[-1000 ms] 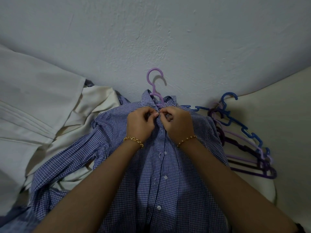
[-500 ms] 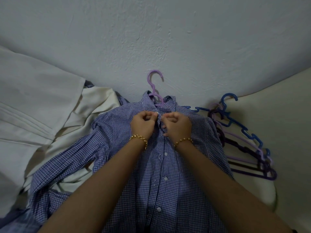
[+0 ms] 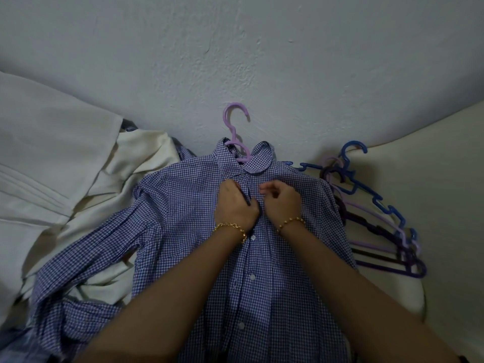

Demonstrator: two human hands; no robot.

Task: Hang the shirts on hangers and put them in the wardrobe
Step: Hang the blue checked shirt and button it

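Blue-white gingham shirt (image 3: 199, 231) (lilac hanger (image 3: 234, 132)); cream cloth (image 3: 52, 158).

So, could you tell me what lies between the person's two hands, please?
In the head view, a narrow strip of placket on the blue checked shirt separates the left hand from the right hand.

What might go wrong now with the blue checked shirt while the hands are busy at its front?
Maybe three things. The left hand and right hand pinch the front of the checked shirt close together, so a button might go into the wrong hole. Its long sleeve lies across the cream cloth and may drag it along when lifted. The shirt's shoulder lies against the spare hangers, which could snag.
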